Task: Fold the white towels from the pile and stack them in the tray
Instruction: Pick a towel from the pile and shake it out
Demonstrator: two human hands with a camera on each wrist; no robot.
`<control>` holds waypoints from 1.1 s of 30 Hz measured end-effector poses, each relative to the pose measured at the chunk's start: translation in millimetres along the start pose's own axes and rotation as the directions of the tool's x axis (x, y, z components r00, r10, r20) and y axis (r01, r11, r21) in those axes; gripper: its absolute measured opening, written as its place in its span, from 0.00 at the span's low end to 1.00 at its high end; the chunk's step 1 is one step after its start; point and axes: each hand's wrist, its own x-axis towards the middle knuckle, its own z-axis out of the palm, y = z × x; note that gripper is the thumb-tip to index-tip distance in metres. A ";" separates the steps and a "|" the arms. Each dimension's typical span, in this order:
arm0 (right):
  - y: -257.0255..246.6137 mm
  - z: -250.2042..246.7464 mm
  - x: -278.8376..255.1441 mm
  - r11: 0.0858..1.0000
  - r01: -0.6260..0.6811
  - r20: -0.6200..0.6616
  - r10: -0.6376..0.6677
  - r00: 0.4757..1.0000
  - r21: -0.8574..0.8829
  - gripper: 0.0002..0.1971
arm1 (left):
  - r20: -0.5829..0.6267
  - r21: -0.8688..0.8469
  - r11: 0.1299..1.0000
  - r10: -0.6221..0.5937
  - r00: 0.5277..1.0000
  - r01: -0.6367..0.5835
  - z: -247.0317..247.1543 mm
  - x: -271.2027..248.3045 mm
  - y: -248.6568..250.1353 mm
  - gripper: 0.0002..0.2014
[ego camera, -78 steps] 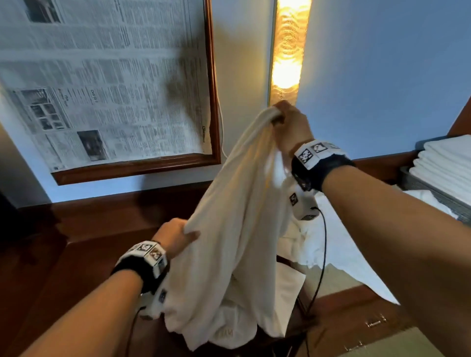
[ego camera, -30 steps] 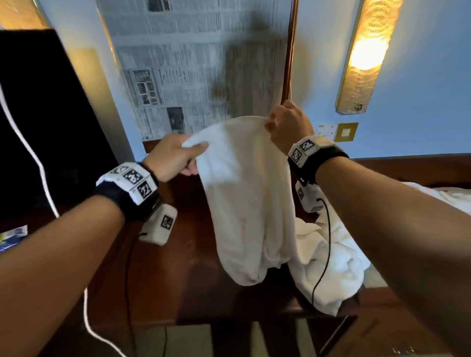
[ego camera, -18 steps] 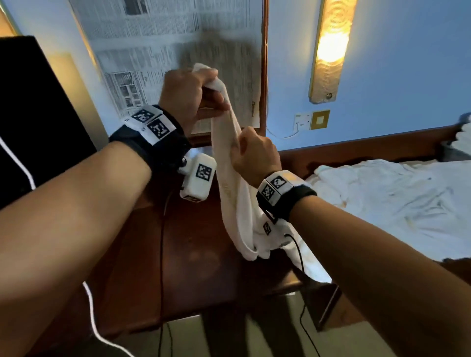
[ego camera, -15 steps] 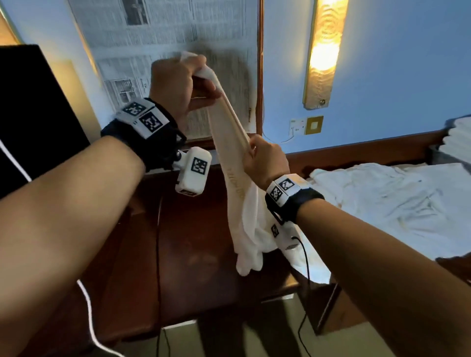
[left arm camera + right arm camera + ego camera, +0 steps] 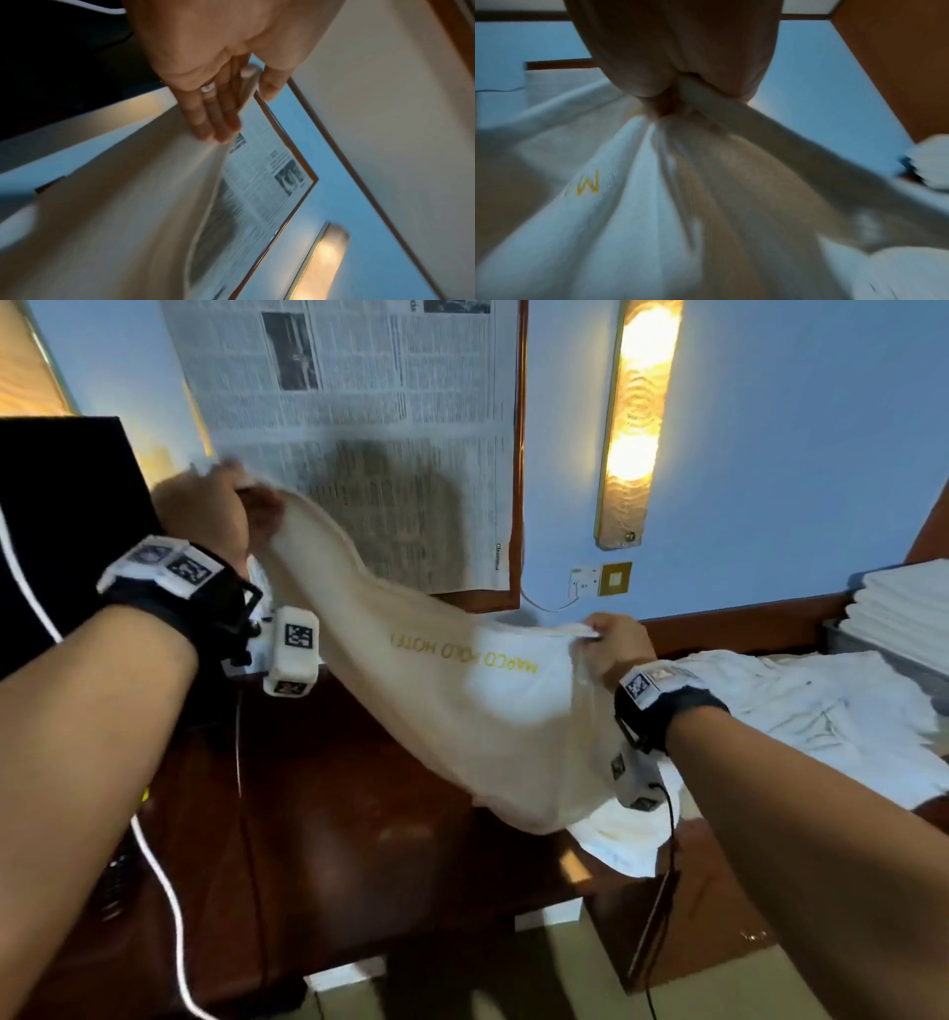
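A white towel with yellow lettering hangs stretched in the air between my two hands, above the dark wooden desk. My left hand holds one top corner up at the left; in the left wrist view its thumb and fingers pinch the towel edge. My right hand grips the other corner, lower and to the right, with the towel bunched in its fist. The pile of loose white towels lies at the right. The grey tray with folded towels stands at the far right.
A framed newspaper sheet hangs on the blue wall behind the desk, with a lit wall lamp and a socket plate to its right. A black screen stands at the left. A white cable runs over the desk's left side.
My hands have moved apart: the right hand has slid right and down along the edge, and the towel, which hung bunched, is now spread between them. The left hand has come down slightly.
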 end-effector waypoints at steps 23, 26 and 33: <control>50.4 24.0 46.1 0.972 0.097 -0.048 -0.089 0.995 0.212 0.05 | 0.576 0.674 0.544 0.035 0.817 -0.499 31.8 -60.2 -98.6 0.16; 32.0 10.4 56.8 0.893 0.164 -0.173 -0.099 0.980 0.418 0.04 | 0.553 0.751 0.435 -0.003 0.833 -0.497 44.6 -58.8 -106.2 0.21; -33.5 -16.9 83.6 0.785 0.568 -0.112 -0.560 0.821 0.246 0.13 | 0.703 0.573 0.628 -0.047 0.710 -0.527 130.2 -107.0 -122.9 0.18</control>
